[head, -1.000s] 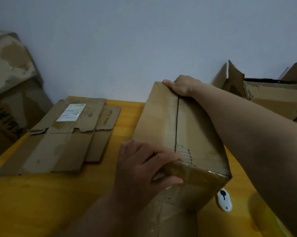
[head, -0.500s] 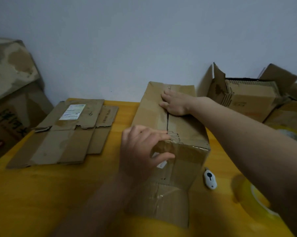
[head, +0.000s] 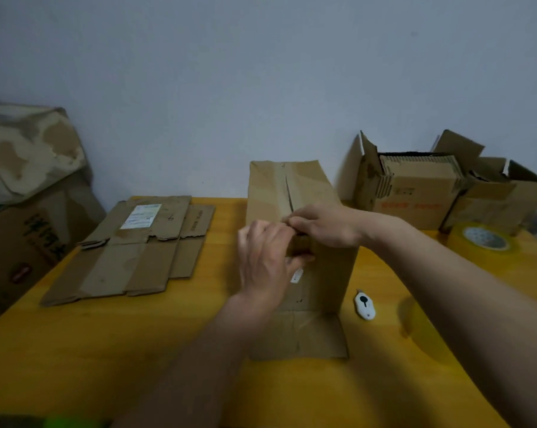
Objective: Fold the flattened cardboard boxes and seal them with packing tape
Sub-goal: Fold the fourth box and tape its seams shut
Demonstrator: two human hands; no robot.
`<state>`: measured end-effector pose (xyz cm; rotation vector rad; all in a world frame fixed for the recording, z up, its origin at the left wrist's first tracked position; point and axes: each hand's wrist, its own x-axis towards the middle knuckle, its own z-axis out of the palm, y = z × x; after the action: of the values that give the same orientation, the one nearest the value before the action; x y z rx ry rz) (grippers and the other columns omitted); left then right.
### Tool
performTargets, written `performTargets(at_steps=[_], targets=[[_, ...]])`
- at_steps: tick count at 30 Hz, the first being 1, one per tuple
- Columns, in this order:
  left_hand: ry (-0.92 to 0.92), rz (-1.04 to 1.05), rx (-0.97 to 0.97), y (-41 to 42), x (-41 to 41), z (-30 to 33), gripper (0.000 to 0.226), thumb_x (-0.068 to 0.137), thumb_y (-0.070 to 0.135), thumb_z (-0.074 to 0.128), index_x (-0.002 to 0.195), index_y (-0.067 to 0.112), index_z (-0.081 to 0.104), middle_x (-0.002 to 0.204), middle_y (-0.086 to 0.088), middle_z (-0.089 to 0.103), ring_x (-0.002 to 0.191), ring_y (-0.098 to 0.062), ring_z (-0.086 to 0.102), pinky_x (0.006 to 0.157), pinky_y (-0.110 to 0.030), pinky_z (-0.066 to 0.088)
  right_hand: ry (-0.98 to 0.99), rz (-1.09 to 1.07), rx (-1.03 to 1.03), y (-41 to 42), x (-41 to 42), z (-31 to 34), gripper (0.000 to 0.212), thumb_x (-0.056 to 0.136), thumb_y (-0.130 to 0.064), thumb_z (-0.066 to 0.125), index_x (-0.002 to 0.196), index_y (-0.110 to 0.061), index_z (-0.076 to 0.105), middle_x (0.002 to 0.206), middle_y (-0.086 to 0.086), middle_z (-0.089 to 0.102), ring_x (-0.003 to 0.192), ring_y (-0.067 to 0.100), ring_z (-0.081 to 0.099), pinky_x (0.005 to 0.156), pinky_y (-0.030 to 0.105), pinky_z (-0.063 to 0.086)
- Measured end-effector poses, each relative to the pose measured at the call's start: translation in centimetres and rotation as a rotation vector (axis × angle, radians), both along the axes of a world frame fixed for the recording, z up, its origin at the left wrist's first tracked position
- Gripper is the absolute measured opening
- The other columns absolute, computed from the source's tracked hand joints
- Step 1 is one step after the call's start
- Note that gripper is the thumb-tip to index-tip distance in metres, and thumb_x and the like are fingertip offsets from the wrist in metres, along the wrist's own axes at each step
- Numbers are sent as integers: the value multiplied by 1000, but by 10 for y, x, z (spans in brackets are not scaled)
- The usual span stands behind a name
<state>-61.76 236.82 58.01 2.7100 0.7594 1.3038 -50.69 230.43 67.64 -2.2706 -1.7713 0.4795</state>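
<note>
A folded brown cardboard box [head: 295,186] stands in the middle of the yellow table [head: 106,341], its top flaps closed along a centre seam, one flap lying flat on the table in front. My left hand [head: 264,261] curls over the box's near top edge, thumb on the front face. My right hand [head: 325,225] rests on the top at the near end of the seam, fingers bent onto it. The two hands touch. A roll of clear packing tape [head: 483,239] lies at the right. Flattened boxes [head: 137,248] lie at the left.
A small white cutter [head: 365,306] lies on the table just right of the box. Open cardboard boxes [head: 415,186] stand at the back right against the wall. Large worn cartons [head: 23,193] stand off the table's left edge.
My right hand has slid back along the seam from the box's far end to its near end, meeting my left hand. The view has pulled back.
</note>
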Motion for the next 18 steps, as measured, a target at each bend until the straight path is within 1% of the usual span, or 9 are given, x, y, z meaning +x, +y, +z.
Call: performTargets(at_steps=[3, 6, 7, 9, 11, 12, 14, 16, 18], targets=[[19, 26, -28, -3, 4, 3, 46, 63, 44, 85, 96, 18, 68, 94, 1, 67, 92, -22, 55, 82, -30, 26, 165, -55, 176, -17, -5, -8, 40, 103, -16, 35, 143, -16, 42, 142, 3, 48, 133, 16, 40, 111, 25, 28], [31, -12, 17, -7, 4, 6, 51, 57, 36, 90, 102, 20, 71, 99, -2, 65, 95, -27, 58, 88, -43, 40, 324, -167, 457, -35, -1, -20, 52, 100, -2, 38, 149, -15, 27, 147, 2, 43, 134, 12, 41, 111, 24, 31], [34, -15, 59, -8, 4, 7, 51, 57, 33, 90, 103, 22, 72, 100, -4, 66, 97, -28, 60, 93, -50, 41, 320, -203, 529, -43, 3, -23, 55, 98, 1, 38, 149, -15, 27, 148, 2, 41, 134, 11, 41, 111, 25, 31], [10, -15, 177, -11, 4, 6, 45, 64, 32, 84, 107, 22, 73, 105, -7, 66, 102, -30, 61, 104, -60, 33, 262, -260, 611, -59, 15, -28, 55, 97, 2, 40, 149, -15, 30, 148, 0, 41, 135, 11, 39, 112, 28, 32], [-58, -109, 268, -18, 5, -1, 36, 77, 31, 73, 111, 19, 72, 110, -10, 65, 106, -28, 57, 108, -56, 33, 188, -312, 621, -74, 27, -34, 50, 98, -2, 43, 146, -16, 36, 145, 0, 45, 134, 13, 40, 111, 30, 34], [-85, -211, 288, -25, 6, -7, 31, 84, 28, 67, 112, 15, 71, 109, -10, 65, 104, -26, 56, 103, -47, 39, 156, -341, 606, -82, 33, -38, 48, 98, -3, 43, 144, -15, 40, 143, 2, 47, 133, 15, 41, 110, 31, 35], [-62, -433, 259, -44, 10, -25, 25, 91, 19, 60, 112, 8, 71, 98, -9, 66, 93, -21, 54, 81, -32, 45, 125, -400, 565, -98, 44, -47, 43, 98, -3, 42, 139, -14, 47, 138, 5, 52, 130, 18, 45, 107, 32, 38], [28, -562, 153, -65, 16, -46, 19, 90, 7, 64, 106, 4, 73, 89, -8, 66, 82, -22, 57, 67, -34, 47, 141, -460, 533, -117, 54, -60, 40, 98, -3, 43, 136, -12, 52, 135, 6, 55, 128, 20, 47, 105, 32, 40], [138, -585, -19, -81, 22, -61, 15, 88, 2, 64, 100, 4, 73, 90, -8, 66, 84, -26, 59, 65, -41, 51, 149, -519, 489, -137, 64, -73, 38, 95, -5, 52, 133, -13, 54, 132, 8, 57, 124, 22, 51, 102, 31, 42]])
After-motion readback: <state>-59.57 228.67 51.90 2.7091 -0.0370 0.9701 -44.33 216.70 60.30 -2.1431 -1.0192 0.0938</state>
